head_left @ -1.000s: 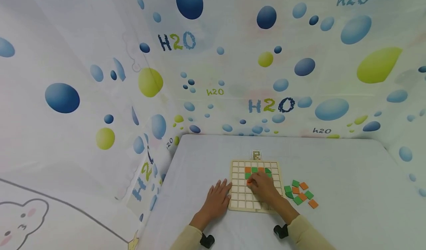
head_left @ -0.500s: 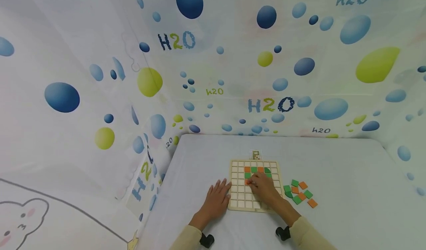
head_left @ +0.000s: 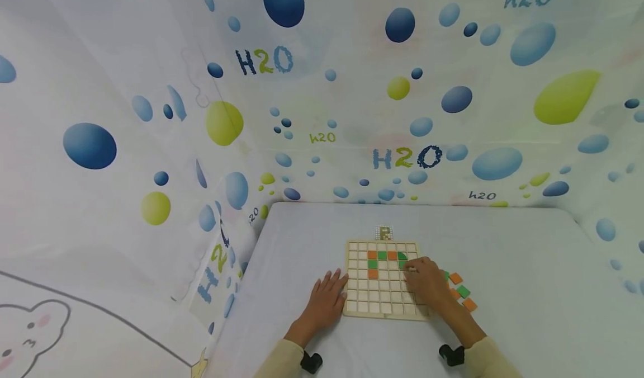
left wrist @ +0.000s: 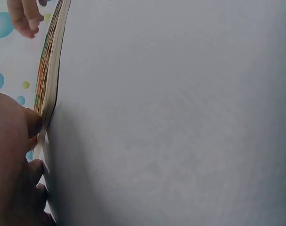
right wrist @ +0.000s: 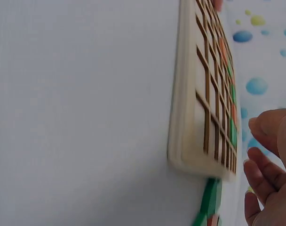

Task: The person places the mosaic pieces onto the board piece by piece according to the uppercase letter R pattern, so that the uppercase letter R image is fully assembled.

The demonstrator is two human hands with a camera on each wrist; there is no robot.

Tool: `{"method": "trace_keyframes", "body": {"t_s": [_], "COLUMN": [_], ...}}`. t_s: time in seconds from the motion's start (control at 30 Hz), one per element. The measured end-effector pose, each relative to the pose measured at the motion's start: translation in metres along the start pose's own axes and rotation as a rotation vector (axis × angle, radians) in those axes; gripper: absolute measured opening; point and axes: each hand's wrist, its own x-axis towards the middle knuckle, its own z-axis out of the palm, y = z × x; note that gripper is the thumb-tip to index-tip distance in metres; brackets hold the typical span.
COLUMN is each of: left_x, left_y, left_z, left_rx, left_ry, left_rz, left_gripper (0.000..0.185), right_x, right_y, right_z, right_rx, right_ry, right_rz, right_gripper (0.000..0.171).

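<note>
A pale wooden grid board (head_left: 384, 298) lies on the table, with several orange and green tiles set in its cells. Among these are an orange tile (head_left: 373, 274) at the lower left of the pattern and a green rounded tile (head_left: 402, 255) at its upper right. My left hand (head_left: 327, 298) rests flat on the cloth, fingers extended, touching the board's left edge. Over the board's right side is my right hand (head_left: 426, 282); in the right wrist view its thumb and fingers stand apart with nothing between them. Loose tiles (head_left: 463, 291) lie right of the board, some hidden behind this hand.
A small pattern card (head_left: 384, 232) lies just beyond the board's far edge. White cloth covers the table (head_left: 302, 227). Printed sheets (head_left: 352, 87) with bubbles and lettering hang behind and at the left.
My right hand has let go of the orange tile, which now sits in a cell of the third row, and has moved right across the board. My left hand has stayed put.
</note>
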Motion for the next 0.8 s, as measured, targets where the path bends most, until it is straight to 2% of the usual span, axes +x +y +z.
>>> {"method": "trace_keyframes", "body": {"t_s": [0.1,0.23,0.37,0.57,0.7,0.8], "left_x": [0.0,-0.001,-0.002,-0.002,-0.002,-0.002], "left_y": [0.0,0.001,0.004,0.004,0.002,0.001], "left_z": [-0.002,-0.004,-0.006,-0.007,-0.003,-0.002], "left_rx": [-0.011,-0.026,-0.026,-0.03,-0.041,-0.04], "left_ry": [0.004,0.009,-0.006,-0.003,0.014,0.017], "left_rz": [0.007,0.014,-0.005,-0.006,0.005,0.006], "left_gripper": [0.049,0.048,0.049,0.049,0.048,0.048], "right_x": [-0.002,-0.005,-0.006,-0.002,0.001,0.0], "right_y": [0.015,0.038,0.053,0.055,0.058,0.062], "right_z": [-0.013,-0.025,-0.034,-0.037,-0.035,-0.033], "right_rx": [-0.042,-0.122,-0.159,-0.149,-0.09,-0.091], "right_ry": [0.03,0.033,0.012,-0.008,-0.026,0.001], "right_rz": [0.087,0.251,0.331,0.331,0.282,0.289], "right_gripper": [0.023,0.034,0.033,0.026,0.036,0.043]}}
